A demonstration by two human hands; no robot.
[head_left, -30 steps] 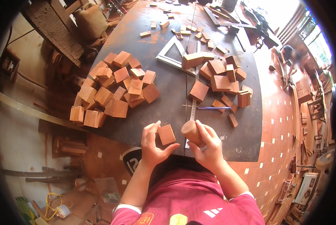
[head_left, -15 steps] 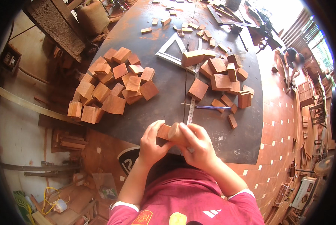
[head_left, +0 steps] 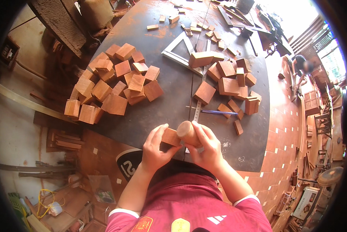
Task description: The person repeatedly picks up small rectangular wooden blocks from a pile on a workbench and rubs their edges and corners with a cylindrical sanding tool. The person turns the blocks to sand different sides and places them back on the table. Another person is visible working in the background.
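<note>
In front of my body, at the table's near edge, my left hand grips a reddish-brown wooden block between thumb and fingers. Wrapped round a short, paler wooden cylinder is my right hand. The cylinder's round end faces up and sits against or just over the block's right end; whether they touch I cannot tell. Farther off, a heap of similar blocks lies to the left and a second pile to the right. A blue pen rests beside a steel ruler.
A pale triangular frame lies on the dark table behind the right pile. Small offcuts are scattered at the far end, near metal tools. Another person bends over on the tiled floor at far right.
The cylinder has tilted and shifted slightly right, so its round end and side show more. Both hands keep their holds. The whole view has shifted a little.
</note>
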